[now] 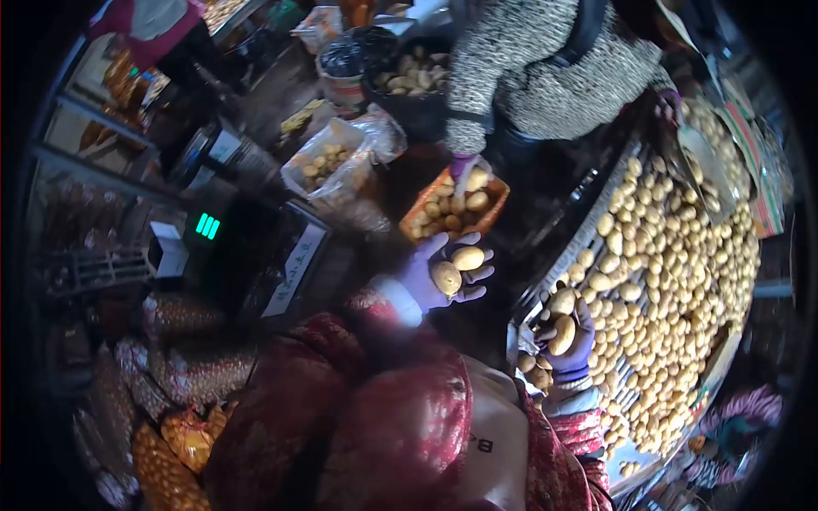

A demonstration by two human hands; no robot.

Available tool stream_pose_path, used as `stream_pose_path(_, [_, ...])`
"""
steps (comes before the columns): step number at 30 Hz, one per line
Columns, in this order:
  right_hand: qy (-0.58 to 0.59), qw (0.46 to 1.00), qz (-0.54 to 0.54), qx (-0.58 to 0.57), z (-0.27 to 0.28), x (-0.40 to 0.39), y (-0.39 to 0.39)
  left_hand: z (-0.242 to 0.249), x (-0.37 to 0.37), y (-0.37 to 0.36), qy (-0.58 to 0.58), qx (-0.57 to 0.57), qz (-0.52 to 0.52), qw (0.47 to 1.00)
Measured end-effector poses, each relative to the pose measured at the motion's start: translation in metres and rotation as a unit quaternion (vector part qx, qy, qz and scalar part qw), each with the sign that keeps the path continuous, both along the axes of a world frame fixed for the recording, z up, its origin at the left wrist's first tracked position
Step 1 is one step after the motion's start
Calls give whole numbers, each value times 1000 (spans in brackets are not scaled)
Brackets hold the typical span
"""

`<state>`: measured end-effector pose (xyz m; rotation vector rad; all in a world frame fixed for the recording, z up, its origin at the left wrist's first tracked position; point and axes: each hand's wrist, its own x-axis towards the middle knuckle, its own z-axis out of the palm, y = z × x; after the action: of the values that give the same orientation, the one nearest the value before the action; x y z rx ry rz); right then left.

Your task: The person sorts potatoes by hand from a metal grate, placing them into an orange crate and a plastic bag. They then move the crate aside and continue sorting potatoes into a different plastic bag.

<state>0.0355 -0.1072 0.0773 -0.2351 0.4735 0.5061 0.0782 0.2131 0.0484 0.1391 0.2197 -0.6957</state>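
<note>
My left hand, in a purple glove, is turned palm up with its fingers partly spread. Two potatoes rest in it, a rounder potato near the palm and a paler potato by the fingers. At the edge of the sorting table, my right hand, gloved too, is curled around a long potato and another potato. Several darker potatoes lie just below that hand. Beyond my left hand is an orange crate with potatoes inside.
Loose potatoes cover the table to my right. A co-worker in a speckled coat reaches into the crate and holds a scoop over the table. A white sack of potatoes stands ahead; filled net bags lie at lower left.
</note>
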Motion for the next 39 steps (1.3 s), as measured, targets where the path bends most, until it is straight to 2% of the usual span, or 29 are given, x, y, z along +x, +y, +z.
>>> stream_pose_path(2, [-17, 990, 43, -135, -6, -6, 10, 5, -7, 16, -6, -19, 32, 999])
stream_pose_path(3, [-20, 994, 50, -97, -8, -7, 17, 8, -9, 21, -11, 54, 48, 997])
stream_pose_path(5, [-24, 998, 62, -23, -6, -4, 33, -7, -10, 44, -26, -9, 23, 999])
stream_pose_path(6, [-25, 997, 73, -24, -5, -2, 40, -16, -11, 53, -34, -41, 8, 999])
stream_pose_path(7, [-26, 996, 84, -25, -4, 0, 48, 12, -14, 55, 38, 0, 13, 999])
stream_pose_path(10, [-2, 992, 125, -6, -1, 8, 71, -3, -21, 80, -83, 31, 15, 996])
stream_pose_path(13, [-1, 987, 161, -7, -7, 13, 94, -1, -23, 103, -23, 44, 40, 998])
stream_pose_path(16, [3, 982, 182, -55, -1, 15, 118, 5, -24, 129, -3, 120, 98, 988])
stream_pose_path(18, [8, 977, 200, -73, -1, 18, 127, -27, -5, 165, 94, 56, 139, 984])
stream_pose_path(19, [9, 975, 207, -75, -2, 19, 130, -35, 11, 184, -24, 197, 221, 955])
stream_pose_path(20, [11, 974, 214, -78, -4, 20, 133, -41, 30, 205, -138, 331, 293, 887])
stream_pose_path(21, [2, 972, 220, -83, -5, 21, 136, -45, 50, 225, -244, 452, 352, 782])
stream_pose_path(23, [1, 969, 226, -98, -4, 23, 144, -31, 80, 265, -78, 354, 406, 839])
stream_pose_path(24, [3, 968, 229, -99, -1, 24, 148, -21, 86, 280, 189, 95, 356, 910])
stream_pose_path(25, [-20, 965, 231, -122, 0, 26, 151, -33, 78, 281, 73, 187, 311, 929])
stream_pose_path(26, [-43, 962, 231, -142, 0, 28, 155, -48, 69, 263, 83, 215, 247, 941])
stream_pose_path(27, [-42, 964, 210, -159, 1, 28, 161, -53, 47, 235, 72, 193, 177, 962])
stream_pose_path(29, [-61, 943, 179, -273, 6, 30, 181, -59, 1, 178, 34, 155, 29, 987])
stream_pose_path(30, [-68, 928, 161, -329, 10, 30, 193, -58, -14, 152, 9, 155, 9, 988])
stream_pose_path(31, [-152, 894, 145, -395, 15, 29, 210, -46, -29, 127, -17, 154, -11, 988])
stream_pose_path(32, [-270, 835, 132, -461, -2, 33, 214, -31, -40, 106, 2, 113, -41, 993])
stream_pose_path(33, [-352, 771, 158, -508, -12, 31, 221, -27, -44, 96, -94, 178, -22, 979])
stream_pose_path(34, [-514, 621, 164, -568, -16, 36, 231, -23, -49, 86, -181, 246, 5, 952])
stream_pose_path(35, [-642, 455, 113, -606, -20, 40, 240, -28, -49, 84, -366, 407, 78, 833])
stream_pose_path(36, [-636, 383, 186, -644, -14, 33, 247, -32, -51, 92, -340, 370, 120, 856])
stream_pose_path(38, [-696, 367, 142, -601, 14, 31, 267, -38, -54, 105, -293, 288, 204, 889])
stream_pose_path(39, [-696, 334, 164, -614, 34, 34, 271, -59, -60, 124, -162, 144, 220, 951])
